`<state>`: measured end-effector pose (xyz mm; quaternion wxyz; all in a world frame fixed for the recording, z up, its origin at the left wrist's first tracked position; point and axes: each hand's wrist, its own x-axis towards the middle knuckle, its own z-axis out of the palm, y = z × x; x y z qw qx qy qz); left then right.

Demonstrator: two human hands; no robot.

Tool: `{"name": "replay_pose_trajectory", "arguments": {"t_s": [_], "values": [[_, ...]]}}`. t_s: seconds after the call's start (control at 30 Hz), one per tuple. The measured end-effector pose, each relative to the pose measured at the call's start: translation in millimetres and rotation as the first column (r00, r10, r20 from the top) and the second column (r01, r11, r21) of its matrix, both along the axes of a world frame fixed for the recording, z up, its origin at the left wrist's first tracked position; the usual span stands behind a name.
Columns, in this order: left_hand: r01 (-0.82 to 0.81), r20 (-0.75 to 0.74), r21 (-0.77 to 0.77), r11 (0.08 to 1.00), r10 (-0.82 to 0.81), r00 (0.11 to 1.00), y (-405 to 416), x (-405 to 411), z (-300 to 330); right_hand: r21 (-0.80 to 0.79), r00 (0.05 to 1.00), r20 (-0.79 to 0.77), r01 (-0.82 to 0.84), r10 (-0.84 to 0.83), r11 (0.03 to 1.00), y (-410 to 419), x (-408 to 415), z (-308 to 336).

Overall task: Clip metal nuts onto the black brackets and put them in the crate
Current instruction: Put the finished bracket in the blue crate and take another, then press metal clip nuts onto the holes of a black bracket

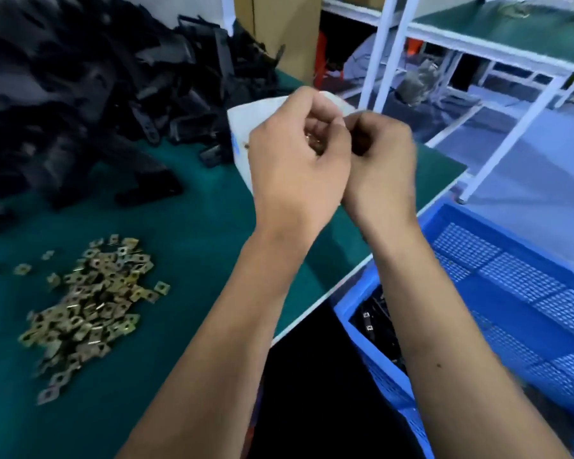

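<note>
Both hands curled, touching, left hand (pixel 299 160) w/ nuts (pixel 314 142), right hand (pixel 383 160)

Both forearms (pixel 451 326) are bare, seemingly sleeveless to the frame's edge.

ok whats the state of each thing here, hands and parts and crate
left hand: curled round metal nuts
right hand: curled, contents hidden
nut pile: loose on the green mat
bracket heap: unsorted, at the table's far side
blue crate: holds a few brackets with nuts

A green-topped table (pixel 193 207) carries a brass nut heap (pixel 90 303), black brackets (pixel 90 94) and white paper (pixel 242 127).
</note>
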<state>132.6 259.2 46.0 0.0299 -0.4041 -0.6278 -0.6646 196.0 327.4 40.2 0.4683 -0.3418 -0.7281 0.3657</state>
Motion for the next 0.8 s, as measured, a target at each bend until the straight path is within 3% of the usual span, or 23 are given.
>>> {"name": "replay_pose_trajectory", "arguments": {"t_s": [0.13,0.27,0.33,0.43,0.5,0.6,0.7,0.8], "values": [[-0.274,0.001,0.01,0.962,0.274,0.962,-83,-72,-10,0.076,0.952,0.14,-0.284,0.272,0.956,-73,-86,1],[-0.519,-0.028,-0.083,0.851,0.519,0.855,-169,-140,-35,0.108,0.787,0.341,-0.576,0.514,0.81,-145,-161,-14],[-0.627,-0.073,-0.174,0.759,0.625,0.777,-211,-167,-52,0.106,0.691,0.458,-0.666,0.558,0.738,-177,-192,-21],[-0.802,-0.208,-0.322,0.504,0.788,0.579,-275,-204,-77,0.167,0.594,0.582,-0.756,0.556,0.633,-225,-236,-35],[-0.827,-0.315,-0.441,0.349,0.803,0.507,-307,-224,-86,0.287,0.563,0.671,-0.797,0.482,0.532,-248,-260,-46],[-0.754,-0.406,-0.619,0.22,0.733,0.546,-329,-244,-90,0.323,0.477,0.79,-0.858,0.385,0.399,-271,-287,-58],[-0.727,-0.446,-0.672,0.145,0.705,0.552,-326,-247,-91,0.356,0.51,0.765,-0.844,0.393,0.402,-276,-303,-62],[-0.72,-0.442,-0.686,0.106,0.725,0.528,-323,-249,-93,0.323,0.501,0.668,-0.861,0.55,0.392,-268,-301,-59]]}}
